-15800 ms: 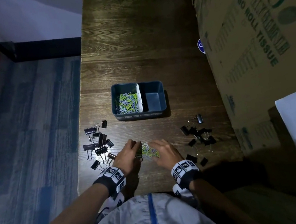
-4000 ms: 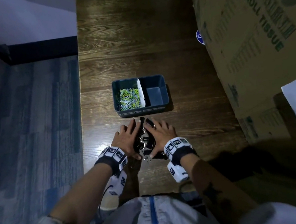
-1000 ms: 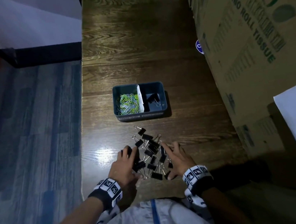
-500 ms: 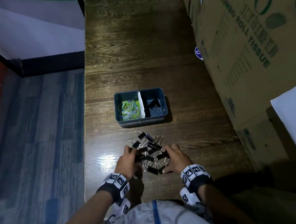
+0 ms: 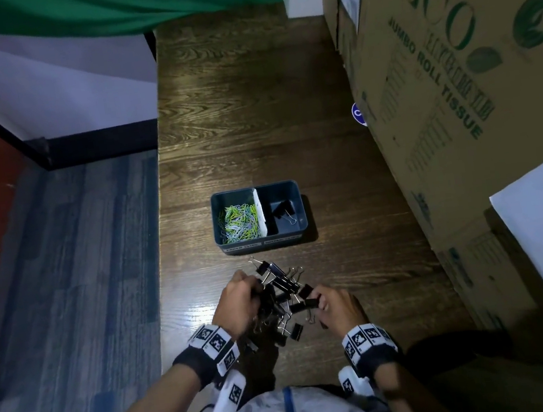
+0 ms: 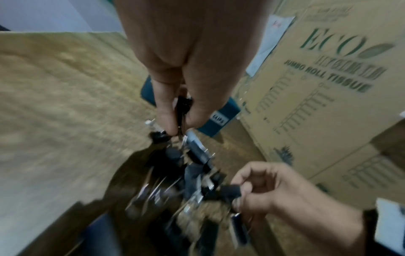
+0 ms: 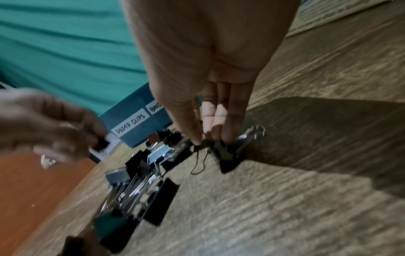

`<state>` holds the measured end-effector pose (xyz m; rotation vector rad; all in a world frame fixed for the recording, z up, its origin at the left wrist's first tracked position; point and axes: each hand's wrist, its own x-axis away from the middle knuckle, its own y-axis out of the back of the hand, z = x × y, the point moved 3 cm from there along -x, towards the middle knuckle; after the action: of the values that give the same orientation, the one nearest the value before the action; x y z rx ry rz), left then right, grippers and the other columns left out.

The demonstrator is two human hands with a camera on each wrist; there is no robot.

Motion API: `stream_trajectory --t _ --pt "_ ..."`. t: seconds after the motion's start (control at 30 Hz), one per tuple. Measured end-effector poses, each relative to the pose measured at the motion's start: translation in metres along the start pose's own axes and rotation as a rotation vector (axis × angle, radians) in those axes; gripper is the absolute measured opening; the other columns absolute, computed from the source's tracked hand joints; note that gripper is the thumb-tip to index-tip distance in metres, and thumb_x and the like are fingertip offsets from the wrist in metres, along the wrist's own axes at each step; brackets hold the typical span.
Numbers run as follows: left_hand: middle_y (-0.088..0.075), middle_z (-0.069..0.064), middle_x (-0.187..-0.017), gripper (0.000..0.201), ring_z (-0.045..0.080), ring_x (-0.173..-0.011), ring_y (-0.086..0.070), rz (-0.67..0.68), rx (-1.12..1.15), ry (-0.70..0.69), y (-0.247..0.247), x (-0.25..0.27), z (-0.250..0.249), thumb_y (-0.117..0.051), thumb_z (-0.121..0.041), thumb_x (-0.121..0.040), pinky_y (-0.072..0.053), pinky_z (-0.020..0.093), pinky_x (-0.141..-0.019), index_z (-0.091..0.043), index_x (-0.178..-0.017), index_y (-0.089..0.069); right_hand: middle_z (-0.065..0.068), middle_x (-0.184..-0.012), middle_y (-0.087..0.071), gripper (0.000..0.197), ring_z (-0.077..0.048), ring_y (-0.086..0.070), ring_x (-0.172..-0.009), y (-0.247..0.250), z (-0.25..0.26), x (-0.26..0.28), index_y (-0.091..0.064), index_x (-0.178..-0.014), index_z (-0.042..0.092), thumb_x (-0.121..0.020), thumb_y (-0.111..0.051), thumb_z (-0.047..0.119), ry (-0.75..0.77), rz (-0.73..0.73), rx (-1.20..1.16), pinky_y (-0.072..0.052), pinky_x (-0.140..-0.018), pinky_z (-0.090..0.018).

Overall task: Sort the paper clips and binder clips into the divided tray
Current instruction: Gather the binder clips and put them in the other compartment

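Observation:
A dark blue divided tray (image 5: 296,233) sits mid-table, with coloured paper clips (image 5: 239,222) in its left compartment and a few black binder clips (image 5: 282,210) in its right. Just in front of it lies a pile of black binder clips (image 5: 280,294) between my hands. My left hand (image 5: 241,299) grips a bunch of them at the pile's left side; in the left wrist view its fingers (image 6: 163,110) pinch a black clip (image 6: 183,105). My right hand (image 5: 327,302) pinches clips at the pile's right side, its fingertips (image 7: 227,133) on a clip (image 7: 225,155).
Tall cardboard boxes (image 5: 458,112) line the right side of the wooden table (image 5: 250,105). The table's left edge drops to a blue-grey floor (image 5: 64,267). The tray's front carries labels, one reading PAPER CLIPS (image 7: 131,125). A green cloth (image 5: 99,7) hangs at the far end.
Both hands have gone from spread around the pile to curled on clips. The pile is drawn tighter, and the left hand has moved slightly toward the tray.

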<state>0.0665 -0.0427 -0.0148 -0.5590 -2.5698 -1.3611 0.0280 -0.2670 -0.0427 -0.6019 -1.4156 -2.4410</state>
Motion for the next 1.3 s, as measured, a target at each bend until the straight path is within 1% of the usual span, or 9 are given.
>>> stream_trajectory --t 0.23,0.33,0.57,0.7,0.87,0.93,1.0,1.1,1.3 --pt "-0.051 0.000 -0.110 0.017 0.007 -0.085 -0.052 -0.217 0.167 -0.096 0.068 -0.073 -0.076 -0.066 -0.013 -0.089 -0.045 0.006 -0.063 -0.012 -0.107 -0.064 0.005 -0.078 -0.069 0.010 -0.010 -0.061 -0.075 0.025 0.005 0.004 -0.074 -0.081 0.019 -0.085 -0.071 0.028 -0.061 -0.037 -0.050 -0.048 -0.067 -0.027" --pt "-0.056 0.002 -0.115 0.031 0.016 -0.097 -0.056 -0.254 0.215 -0.092 0.082 -0.093 -0.087 -0.066 -0.024 -0.090 -0.050 0.025 -0.082 -0.016 -0.120 -0.061 0.008 -0.071 -0.065 0.010 -0.008 -0.060 -0.068 0.048 0.015 0.001 -0.073 -0.080 0.019 -0.085 -0.072 0.027 -0.073 -0.090 -0.122 -0.044 -0.057 -0.024" --pt "-0.068 -0.001 -0.099 0.008 0.015 -0.083 -0.063 -0.194 0.066 -0.081 0.054 -0.055 -0.043 -0.065 -0.016 -0.089 -0.054 0.032 -0.075 -0.023 -0.094 -0.067 0.007 -0.084 -0.069 0.010 -0.006 -0.064 -0.075 0.112 0.061 -0.047 -0.070 -0.092 0.019 -0.088 -0.072 0.028 0.078 -0.285 -0.327 -0.053 -0.069 -0.018" --pt "-0.066 -0.001 -0.100 0.015 0.020 -0.090 -0.063 -0.039 -0.042 0.009 0.026 -0.022 0.013 -0.067 -0.022 -0.086 -0.050 0.031 -0.074 -0.026 -0.100 -0.065 0.011 -0.082 -0.070 0.016 0.005 -0.061 -0.073 0.129 0.077 -0.061 -0.074 -0.094 0.021 -0.084 -0.077 0.033 0.131 -0.416 -0.413 -0.044 -0.063 -0.006" --pt "-0.042 0.005 -0.134 0.074 0.024 -0.122 -0.039 0.158 -0.170 0.119 0.006 -0.003 0.051 -0.069 -0.054 -0.080 -0.045 0.042 -0.091 -0.022 -0.138 -0.038 0.005 -0.097 -0.067 0.025 -0.011 -0.066 -0.093 0.087 0.048 -0.047 -0.067 -0.109 0.021 -0.085 -0.075 0.024 -0.001 -0.198 -0.301 -0.052 -0.075 -0.021" --pt "-0.029 0.007 -0.149 0.101 0.027 -0.131 -0.031 0.206 -0.204 0.101 -0.001 -0.006 0.048 -0.072 -0.062 -0.071 -0.042 0.046 -0.098 -0.021 -0.148 -0.021 0.000 -0.130 -0.056 0.057 -0.020 -0.059 -0.117 0.057 0.024 -0.037 -0.056 -0.131 0.029 -0.080 -0.079 0.020 -0.098 0.013 -0.213 -0.052 -0.085 -0.028" --pt "-0.014 0.007 -0.158 0.121 0.030 -0.139 -0.023 0.233 -0.270 0.063 -0.010 -0.012 0.042 -0.075 -0.067 -0.063 -0.039 0.051 -0.104 -0.023 -0.153 -0.007 0.000 -0.157 -0.024 0.099 -0.028 -0.047 -0.132 0.029 0.005 -0.026 -0.032 -0.147 0.043 -0.069 -0.085 0.013 -0.146 0.222 -0.125 -0.050 -0.098 -0.045" --pt "0.002 0.004 -0.162 0.137 0.032 -0.140 -0.019 0.281 -0.397 0.018 -0.024 -0.023 0.033 -0.081 -0.064 -0.057 -0.038 0.054 -0.105 -0.029 -0.152 0.011 -0.007 -0.150 -0.013 0.130 -0.033 -0.042 -0.129 0.002 -0.003 -0.019 -0.010 -0.148 0.052 -0.058 -0.090 0.005 -0.103 0.298 0.122 -0.052 -0.095 -0.052" --pt "0.016 0.000 -0.161 0.145 0.037 -0.137 -0.021 0.295 -0.440 0.002 -0.034 -0.044 0.021 -0.087 -0.054 -0.055 -0.048 0.052 -0.097 -0.041 -0.146 0.025 -0.003 -0.135 -0.022 0.123 -0.026 -0.046 -0.118 -0.011 0.014 -0.032 -0.013 -0.148 0.048 -0.062 -0.088 0.001 0.022 0.189 0.154 -0.057 -0.085 -0.044"
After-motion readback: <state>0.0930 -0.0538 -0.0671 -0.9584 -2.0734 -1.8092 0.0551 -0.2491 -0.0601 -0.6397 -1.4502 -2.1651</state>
